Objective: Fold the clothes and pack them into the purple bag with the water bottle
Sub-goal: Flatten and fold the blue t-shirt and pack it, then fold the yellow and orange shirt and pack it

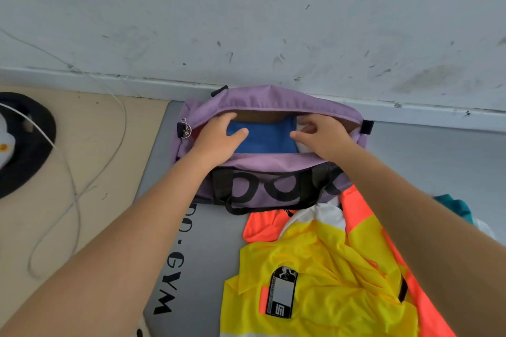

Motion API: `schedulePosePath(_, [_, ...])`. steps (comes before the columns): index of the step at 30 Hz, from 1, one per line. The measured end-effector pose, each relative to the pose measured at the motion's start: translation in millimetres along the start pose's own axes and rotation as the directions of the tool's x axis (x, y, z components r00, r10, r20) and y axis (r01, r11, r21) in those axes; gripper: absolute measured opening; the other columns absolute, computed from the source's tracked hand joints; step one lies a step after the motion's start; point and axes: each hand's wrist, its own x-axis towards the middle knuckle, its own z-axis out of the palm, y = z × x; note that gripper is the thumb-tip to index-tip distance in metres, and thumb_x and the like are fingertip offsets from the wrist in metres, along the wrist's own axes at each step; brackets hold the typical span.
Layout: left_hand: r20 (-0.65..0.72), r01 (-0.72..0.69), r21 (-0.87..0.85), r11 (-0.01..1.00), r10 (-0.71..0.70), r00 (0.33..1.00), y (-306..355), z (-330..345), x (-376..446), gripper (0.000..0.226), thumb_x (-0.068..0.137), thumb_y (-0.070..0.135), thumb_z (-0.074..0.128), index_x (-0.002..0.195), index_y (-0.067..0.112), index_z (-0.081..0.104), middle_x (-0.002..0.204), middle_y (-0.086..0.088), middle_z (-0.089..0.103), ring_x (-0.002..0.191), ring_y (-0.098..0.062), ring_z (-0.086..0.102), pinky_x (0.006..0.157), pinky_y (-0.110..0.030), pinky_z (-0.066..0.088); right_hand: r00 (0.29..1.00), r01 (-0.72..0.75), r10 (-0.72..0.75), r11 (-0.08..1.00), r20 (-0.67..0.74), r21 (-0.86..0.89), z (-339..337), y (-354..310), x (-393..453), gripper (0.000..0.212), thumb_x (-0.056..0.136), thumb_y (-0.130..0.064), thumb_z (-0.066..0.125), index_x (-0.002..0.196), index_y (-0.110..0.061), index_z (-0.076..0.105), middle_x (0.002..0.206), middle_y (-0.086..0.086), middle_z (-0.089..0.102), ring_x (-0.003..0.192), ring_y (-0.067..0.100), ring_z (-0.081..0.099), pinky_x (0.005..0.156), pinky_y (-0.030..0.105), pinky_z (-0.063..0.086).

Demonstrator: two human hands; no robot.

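**Blue garment going into the bag; pile still waiting**

Purple bag [262, 169] sits on a grey mat [208, 254], back edge against the foot of the wall [273, 22]. Zip mouth open, facing up.

Both hands are at the opening. Left hand [216, 135]: fingers together and flat, reaching in at the left end of the mouth, thumb stretched out and lying on a folded blue garment [262, 137]. It looks to be pressing, not gripping. Right hand [320, 134]: fingers curled at the right end, fingertips down among blue cloth and something white [299, 145] beside it. Whether it pinches the cloth or only tucks it, I cannot tell; the fingertips are partly hidden.

The blue garment lies flat inside the bag, filling most of the visible opening.

Step in hand, as I read it: seating one folded piece into the bag and smoothing its edges.

Not yet packed: a yellow shirt [315, 268] spread loose and rumpled on the mat in front of the bag, an orange garment [364, 216] partly under it, a scrap of teal cloth [454, 206] at the right behind the forearm. None looks folded.

No water bottle in sight. It may be inside the bag or out of view.

Next move likely calls for both hands out of the bag, then the yellow shirt laid flat and folded small enough for the narrow mouth. Space above the blue piece looks limited, so folds must be tight.
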Motion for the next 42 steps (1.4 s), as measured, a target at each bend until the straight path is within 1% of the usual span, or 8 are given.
schedulePosePath(7, [-0.259,-0.202,-0.006,0.979,0.194,0.946,68,54,-91,0.030,0.087,0.038,0.053,0.064,0.018,0.056,0.061,0.004,0.056,0.064,-0.015,0.053,0.058,-0.033,0.039,0.870,0.165,-0.058,0.970,-0.489,0.178,-7,36,-117,0.007,0.086,-0.022,0.067,0.089,-0.016,0.066,0.076,-0.008,0.064,0.070,0.004,0.058,0.064,0.010,0.043])
schedulePosePath(17, [0.517,-0.011,0.194,0.981,-0.092,0.851,49,185,-151,0.058,0.087,0.036,0.063,0.141,0.024,0.045,0.140,-0.010,0.047,0.130,-0.028,0.044,0.103,-0.038,0.041,0.965,-0.245,0.262,0.911,0.008,-0.331,27,168,-237,0.028,0.088,-0.038,0.062,0.111,-0.022,0.060,0.105,0.005,0.068,0.102,0.026,0.062,0.082,0.035,0.041])
schedulePosePath(23, [0.384,0.084,0.333,0.939,-0.216,0.898,34,183,-174,0.045,0.088,0.053,0.061,0.122,0.026,0.055,0.116,-0.005,0.063,0.108,-0.029,0.060,0.083,-0.040,0.050,0.970,-0.229,0.224,0.972,0.093,0.044,11,172,-256,0.010,0.089,-0.009,0.063,0.096,-0.004,0.068,0.098,0.012,0.064,0.091,0.025,0.057,0.073,0.030,0.038])
schedulePosePath(27, [0.206,-0.027,0.049,0.998,0.017,0.978,63,184,-191,0.049,0.082,0.062,0.062,0.118,0.029,0.060,0.104,0.002,0.056,0.100,-0.018,0.055,0.085,-0.036,0.047,0.961,-0.247,0.273,0.805,0.033,0.539,-9,152,-276,0.003,0.095,-0.005,0.056,0.093,-0.006,0.057,0.069,0.002,0.046,0.062,0.013,0.039,0.056,0.025,0.031])
schedulePosePath(30, [0.417,0.176,-0.275,0.945,-0.047,0.908,96,191,-210,0.066,0.074,0.073,0.056,0.122,0.028,0.061,0.114,0.005,0.061,0.107,-0.011,0.056,0.089,-0.026,0.044,0.970,-0.244,0.163,0.678,0.183,0.693,-9,130,-291,0.001,0.096,-0.005,0.056,0.095,-0.004,0.056,0.062,0.004,0.036,0.059,0.017,0.031,0.055,0.030,0.026])
schedulePosePath(34, [0.555,0.455,-0.426,0.782,-0.172,0.814,101,193,-237,0.019,0.096,0.033,0.059,0.090,0.019,0.070,0.083,0.005,0.070,0.083,-0.013,0.063,0.077,-0.024,0.048,0.895,-0.352,0.030,0.660,0.445,0.664,-9,122,-304,0.006,0.092,-0.009,0.064,0.086,-0.007,0.063,0.062,0.000,0.053,0.058,0.012,0.047,0.057,0.022,0.041])
schedulePosePath(40, [0.487,0.521,-0.471,0.712,-0.282,0.826,73,172,-254,0.017,0.098,0.019,0.058,0.086,0.008,0.057,0.046,0.004,0.047,0.038,-0.012,0.044,0.060,-0.033,0.047,0.760,-0.465,0.607,0.757,-0.231,0.459,-16,179,-301,0.035,0.083,-0.026,0.072,0.112,-0.012,0.058,0.103,0.002,0.061,0.097,0.020,0.058,0.080,0.034,0.050])
schedulePosePath(42, [0.426,0.505,-0.424,0.751,-0.327,0.844,74,172,-247,0.016,0.093,0.026,0.065,0.087,0.012,0.060,0.055,0.001,0.055,0.045,-0.011,0.051,0.055,-0.030,0.047,0.719,-0.545,0.672,0.702,-0.175,0.458,-15,194,-295,0.064,0.081,-0.036,0.075,0.132,-0.010,0.046,0.123,0.006,0.053,0.112,0.023,0.052,0.093,0.042,0.048])
